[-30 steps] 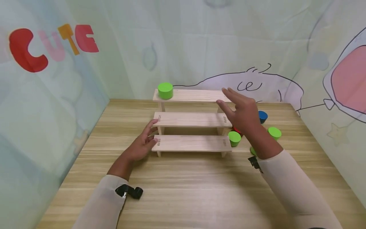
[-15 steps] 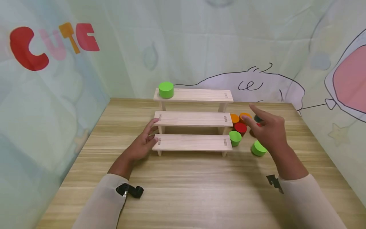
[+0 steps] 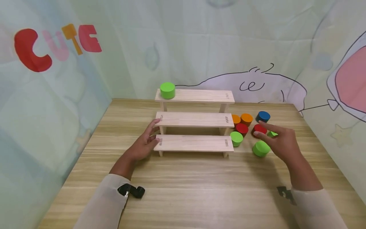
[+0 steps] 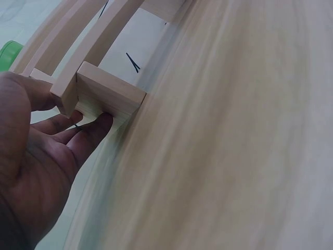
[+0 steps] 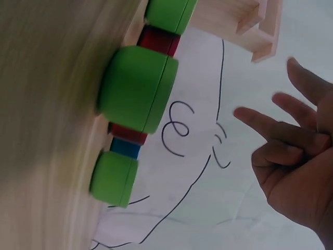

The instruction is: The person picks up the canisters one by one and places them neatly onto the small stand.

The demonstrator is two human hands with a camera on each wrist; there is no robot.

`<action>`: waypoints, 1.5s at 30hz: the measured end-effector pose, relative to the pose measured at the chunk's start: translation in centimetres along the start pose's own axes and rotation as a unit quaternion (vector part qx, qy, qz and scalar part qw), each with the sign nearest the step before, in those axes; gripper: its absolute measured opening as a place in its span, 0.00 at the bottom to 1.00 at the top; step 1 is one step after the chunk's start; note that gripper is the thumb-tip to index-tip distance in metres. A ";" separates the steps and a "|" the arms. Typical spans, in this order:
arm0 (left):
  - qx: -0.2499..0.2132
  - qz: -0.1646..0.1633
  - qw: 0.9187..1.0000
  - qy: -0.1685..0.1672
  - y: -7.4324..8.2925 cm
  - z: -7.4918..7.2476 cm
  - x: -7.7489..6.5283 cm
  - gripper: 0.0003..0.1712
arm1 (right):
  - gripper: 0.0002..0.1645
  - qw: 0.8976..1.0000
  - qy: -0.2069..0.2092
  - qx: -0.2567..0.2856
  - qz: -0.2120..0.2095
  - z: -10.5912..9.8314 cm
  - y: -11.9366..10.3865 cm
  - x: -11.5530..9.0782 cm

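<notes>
Your right hand (image 3: 281, 143) hangs off the right end of the wooden shelf (image 3: 194, 143), thumb and forefinger parted and holding nothing. The relation that seems to matter is with the outer red block (image 3: 259, 128): it lies on the shelf's side of your palm and lower down, and from the head it lines up with your thumb and forefinger. The right wrist view, though, shows your fingers well apart from the blocks.

That block is round and gives you no long axis to match — the shelf's own runs left to right. It sits right of the shelf, about level with the gap between the middle and lowest steps. Your right hand is much the nearer; your left hand (image 3: 144, 144) is at the shelf's left end, its thumb and fingers round the lowest step's overhang.

Also right of the shelf, you have a blue block (image 3: 263, 117) toward its back and a front green block (image 3: 261, 148) level with its lowest step. Another, the upper green block (image 3: 167, 90), stands on the top step's left end.
</notes>
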State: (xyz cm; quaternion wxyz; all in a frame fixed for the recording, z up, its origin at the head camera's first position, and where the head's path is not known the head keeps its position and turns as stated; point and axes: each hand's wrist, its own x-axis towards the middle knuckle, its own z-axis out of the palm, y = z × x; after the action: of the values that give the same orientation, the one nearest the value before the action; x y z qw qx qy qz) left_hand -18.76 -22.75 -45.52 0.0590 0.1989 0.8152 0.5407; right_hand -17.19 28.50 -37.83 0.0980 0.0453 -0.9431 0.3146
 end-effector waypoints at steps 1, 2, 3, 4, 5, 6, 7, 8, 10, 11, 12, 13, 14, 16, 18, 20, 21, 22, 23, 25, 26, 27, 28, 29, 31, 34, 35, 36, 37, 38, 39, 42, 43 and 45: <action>0.001 0.001 1.000 0.000 0.0 0.0 0.0 0.45 | 0.33 1.000 -0.010 -0.001 0.001 0.0 0.4 -0.1; 0.002 -0.001 1.000 0.000 0.0 0.0 0.0 0.45 | 0.33 1.000 -0.021 0.000 0.002 0.1 0.8 -0.1; 0.003 -0.002 1.000 0.001 0.0 0.0 0.0 0.45 | 0.33 1.000 -0.030 0.002 0.004 0.1 1.2 -0.2; 0.004 -0.003 1.000 0.001 0.0 0.0 0.0 0.45 | 0.33 0.999 -0.036 0.004 0.003 0.1 1.7 -0.2; 0.004 -0.005 1.000 0.001 0.0 0.0 0.0 0.45 | 0.33 0.999 -0.041 0.009 0.004 0.1 2.1 -0.3; 0.005 -0.006 1.000 0.000 0.0 0.0 0.0 0.45 | 0.33 0.999 -0.046 0.016 0.007 0.1 2.5 -0.3; 0.006 -0.007 1.000 0.000 0.0 0.0 0.0 0.45 | 0.34 0.998 -0.054 0.022 0.012 0.1 3.0 -0.3; 0.006 -0.007 1.000 0.000 -0.1 0.0 0.0 0.45 | 0.35 0.997 -0.065 0.026 0.020 0.1 3.3 -0.2; 0.008 -0.006 1.000 -0.001 -0.1 0.0 0.0 0.45 | 0.36 0.995 -0.088 0.030 0.029 0.1 4.1 0.0; 0.008 -0.006 1.000 0.000 -0.1 0.0 0.0 0.45 | 0.38 0.994 -0.103 0.031 0.035 0.0 4.5 0.1; 0.008 -0.005 1.000 0.000 -0.1 0.0 0.0 0.45 | 0.39 0.992 -0.117 0.031 0.041 0.0 4.8 0.2; 0.009 -0.004 1.000 0.000 -0.1 -0.1 0.0 0.45 | 0.40 0.990 -0.129 0.028 0.046 -0.1 5.0 0.3; 0.008 -0.002 1.000 0.000 -0.1 -0.1 0.1 0.44 | 0.40 0.989 -0.140 0.027 0.049 -0.3 5.3 0.3; 0.008 0.000 1.000 -0.001 -0.1 0.0 0.1 0.44 | 0.41 0.987 -0.153 0.025 0.049 -0.5 5.8 0.4; 0.007 0.003 1.000 0.000 -0.1 0.0 0.2 0.44 | 0.41 0.986 -0.159 0.025 0.044 -0.7 6.2 0.4; 0.006 0.002 1.000 0.000 0.0 0.0 0.2 0.45 | 0.41 0.985 -0.164 0.028 0.040 -0.8 6.6 0.4; 0.006 0.000 1.000 0.000 0.0 0.0 0.2 0.45 | 0.40 0.985 -0.166 0.030 0.038 -0.9 6.7 0.4; 0.006 0.000 1.000 -0.001 0.1 0.0 0.2 0.45 | 0.40 0.985 -0.169 0.030 0.036 -0.9 6.9 0.4; 0.005 -0.001 1.000 0.000 0.1 0.1 0.2 0.45 | 0.40 0.984 -0.171 0.032 0.037 -0.9 6.9 0.4; 0.005 -0.002 1.000 -0.001 0.2 0.0 0.1 0.45 | 0.40 0.983 -0.178 0.035 0.039 -0.9 7.0 0.4; 0.006 -0.002 1.000 -0.001 0.2 0.0 0.1 0.45 | 0.40 0.982 -0.182 0.037 0.041 -1.0 7.0 0.4; 0.006 -0.003 1.000 -0.002 0.2 0.0 0.1 0.45 | 0.40 0.981 -0.186 0.038 0.042 -1.0 7.1 0.5; 0.007 -0.004 1.000 -0.001 0.2 0.0 0.0 0.45 | 0.40 0.980 -0.191 0.040 0.043 -0.9 7.2 0.5; 0.007 -0.005 1.000 -0.001 0.2 0.0 0.0 0.45 | 0.40 0.979 -0.196 0.043 0.044 -0.9 7.2 0.4; 0.008 -0.006 1.000 0.001 0.2 0.0 -0.1 0.45 | 0.40 0.976 -0.207 0.049 0.044 -0.8 7.4 0.5; 0.011 -0.002 1.000 0.003 0.2 -0.1 -0.3 0.45 | 0.40 0.973 -0.220 0.064 0.038 -0.6 7.6 0.4; 0.008 0.000 1.000 0.003 0.2 -0.1 -0.3 0.45 | 0.41 0.972 -0.223 0.067 0.039 -0.6 7.7 0.5; 0.008 0.003 1.000 0.002 0.2 -0.1 -0.2 0.45 | 0.41 0.971 -0.226 0.069 0.038 -0.6 7.9 0.5; 0.006 0.005 1.000 0.001 0.2 -0.1 -0.2 0.45 | 0.41 0.970 -0.227 0.074 0.037 -0.6 8.0 0.5; 0.005 0.006 1.000 0.000 0.2 0.0 -0.2 0.44 | 0.41 0.970 -0.228 0.078 0.037 -0.6 8.2 0.5; 0.005 0.005 1.000 -0.002 0.2 0.0 -0.2 0.44 | 0.41 0.969 -0.229 0.081 0.038 -0.6 8.3 0.6; 0.006 -0.005 1.000 -0.002 0.2 0.0 -0.1 0.44 | 0.39 0.969 -0.229 0.085 0.034 -0.5 8.7 0.7; 0.007 -0.009 1.000 -0.001 0.2 0.0 -0.1 0.44 | 0.38 0.969 -0.229 0.086 0.031 -0.4 8.8 0.7; 0.009 -0.012 1.000 0.000 0.2 0.0 -0.1 0.44 | 0.37 0.969 -0.229 0.084 0.031 -0.2 8.9 0.8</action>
State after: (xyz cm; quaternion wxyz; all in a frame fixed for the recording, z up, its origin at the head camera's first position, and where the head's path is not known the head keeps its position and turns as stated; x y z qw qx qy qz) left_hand -18.63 -22.68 -45.32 0.0643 0.1897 0.8221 0.5329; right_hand -19.21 35.75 -42.73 -0.1346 0.0948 -0.9114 0.3770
